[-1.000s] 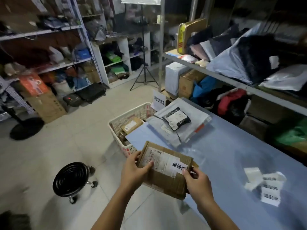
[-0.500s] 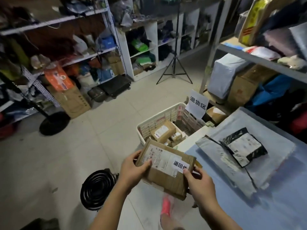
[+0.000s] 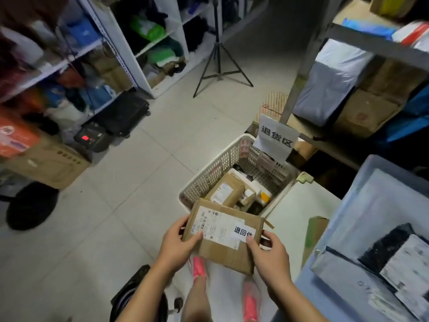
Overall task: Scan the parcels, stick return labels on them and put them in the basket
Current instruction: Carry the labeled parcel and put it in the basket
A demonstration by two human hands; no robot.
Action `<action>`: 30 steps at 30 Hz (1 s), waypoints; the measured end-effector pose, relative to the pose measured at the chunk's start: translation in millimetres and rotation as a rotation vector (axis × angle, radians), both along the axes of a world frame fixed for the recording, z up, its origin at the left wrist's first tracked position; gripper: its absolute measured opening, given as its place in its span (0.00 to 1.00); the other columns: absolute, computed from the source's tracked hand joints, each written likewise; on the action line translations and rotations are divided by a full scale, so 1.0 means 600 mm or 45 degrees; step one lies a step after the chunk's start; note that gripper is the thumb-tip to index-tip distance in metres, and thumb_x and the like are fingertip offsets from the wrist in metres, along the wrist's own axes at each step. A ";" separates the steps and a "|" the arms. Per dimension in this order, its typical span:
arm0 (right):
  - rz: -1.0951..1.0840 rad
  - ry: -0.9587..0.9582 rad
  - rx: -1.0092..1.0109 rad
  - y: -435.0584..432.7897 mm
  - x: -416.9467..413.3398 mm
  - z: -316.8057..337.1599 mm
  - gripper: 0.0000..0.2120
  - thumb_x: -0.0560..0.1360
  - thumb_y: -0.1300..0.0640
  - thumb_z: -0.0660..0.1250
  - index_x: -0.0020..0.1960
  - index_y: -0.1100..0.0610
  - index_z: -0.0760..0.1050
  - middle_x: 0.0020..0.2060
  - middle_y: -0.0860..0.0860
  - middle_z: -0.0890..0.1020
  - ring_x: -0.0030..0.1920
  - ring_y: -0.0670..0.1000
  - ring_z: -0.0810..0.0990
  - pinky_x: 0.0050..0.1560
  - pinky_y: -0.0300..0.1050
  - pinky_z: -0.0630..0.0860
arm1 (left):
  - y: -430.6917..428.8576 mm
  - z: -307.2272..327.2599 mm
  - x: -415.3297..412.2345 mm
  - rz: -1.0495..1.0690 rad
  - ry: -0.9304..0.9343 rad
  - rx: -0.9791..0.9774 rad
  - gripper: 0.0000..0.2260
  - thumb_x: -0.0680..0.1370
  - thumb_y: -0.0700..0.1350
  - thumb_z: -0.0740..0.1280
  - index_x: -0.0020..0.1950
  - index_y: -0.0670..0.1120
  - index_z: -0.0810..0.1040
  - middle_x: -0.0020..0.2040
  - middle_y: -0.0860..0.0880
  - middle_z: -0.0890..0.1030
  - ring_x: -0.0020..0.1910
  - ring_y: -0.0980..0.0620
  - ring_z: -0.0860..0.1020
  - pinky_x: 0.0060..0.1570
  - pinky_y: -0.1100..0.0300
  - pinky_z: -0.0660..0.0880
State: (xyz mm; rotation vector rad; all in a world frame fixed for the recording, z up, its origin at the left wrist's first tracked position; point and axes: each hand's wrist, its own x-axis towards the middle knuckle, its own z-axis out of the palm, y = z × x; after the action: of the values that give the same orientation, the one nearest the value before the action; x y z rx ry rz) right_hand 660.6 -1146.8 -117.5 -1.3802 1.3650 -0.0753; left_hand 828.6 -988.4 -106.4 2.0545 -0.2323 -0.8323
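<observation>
Parcel [image 3: 222, 235] has come away from the table [image 3: 371, 205] edge; the basket [image 3: 209, 175] now lies straight beyond it. Left hand [image 3: 176, 245] grasps its left end, right hand [image 3: 269, 254] its right end, thumbs on top. Held in air, far edge at the basket's near rim. Long axis runs left-right between the hands; labelled face up, return label [image 3: 242, 232] toward the right end.

Seen from above: a brown cardboard parcel [image 3: 222, 245] held at both ends, the left grip [image 3: 176, 245] and right grip [image 3: 269, 254] curled round its edges, thumbs on top. A white return label [image 3: 242, 231] is stuck on its upper face. Just beyond, a white basket [image 3: 209, 173] on the floor holds other parcels.
</observation>
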 end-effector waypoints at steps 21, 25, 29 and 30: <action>-0.438 0.263 0.037 -0.203 0.370 -0.567 0.36 0.71 0.45 0.76 0.72 0.56 0.68 0.65 0.54 0.78 0.63 0.54 0.78 0.64 0.56 0.76 | -0.341 -0.568 0.421 -0.580 0.152 0.177 0.31 0.73 0.46 0.76 0.73 0.52 0.68 0.52 0.68 0.73 0.56 0.59 0.76 0.53 0.59 0.78; -0.430 0.312 -0.019 -0.198 0.355 -0.630 0.33 0.68 0.44 0.79 0.66 0.54 0.68 0.59 0.54 0.80 0.55 0.55 0.82 0.56 0.57 0.80 | -0.335 -0.640 0.416 -0.571 0.109 0.164 0.30 0.71 0.43 0.77 0.71 0.56 0.70 0.48 0.71 0.78 0.51 0.69 0.77 0.41 0.70 0.77; -0.338 0.341 -0.107 -0.204 0.355 -0.634 0.31 0.65 0.41 0.79 0.59 0.49 0.68 0.51 0.46 0.80 0.47 0.49 0.82 0.47 0.51 0.82 | -0.326 -0.650 0.417 -0.529 0.112 0.152 0.29 0.74 0.47 0.75 0.72 0.58 0.69 0.59 0.62 0.79 0.57 0.60 0.79 0.48 0.61 0.81; -0.327 0.344 -0.118 -0.205 0.356 -0.631 0.31 0.65 0.40 0.79 0.59 0.49 0.68 0.50 0.45 0.80 0.47 0.48 0.82 0.45 0.48 0.81 | -0.326 -0.646 0.418 -0.532 0.099 0.170 0.29 0.74 0.48 0.75 0.72 0.58 0.69 0.61 0.60 0.79 0.58 0.59 0.78 0.51 0.58 0.81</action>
State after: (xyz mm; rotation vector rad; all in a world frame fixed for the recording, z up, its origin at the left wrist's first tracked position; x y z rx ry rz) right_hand 874.5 -1269.8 -495.8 -1.3190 1.7807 -0.1273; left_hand 1079.2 -1183.8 -494.1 2.1242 -0.5901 -1.2057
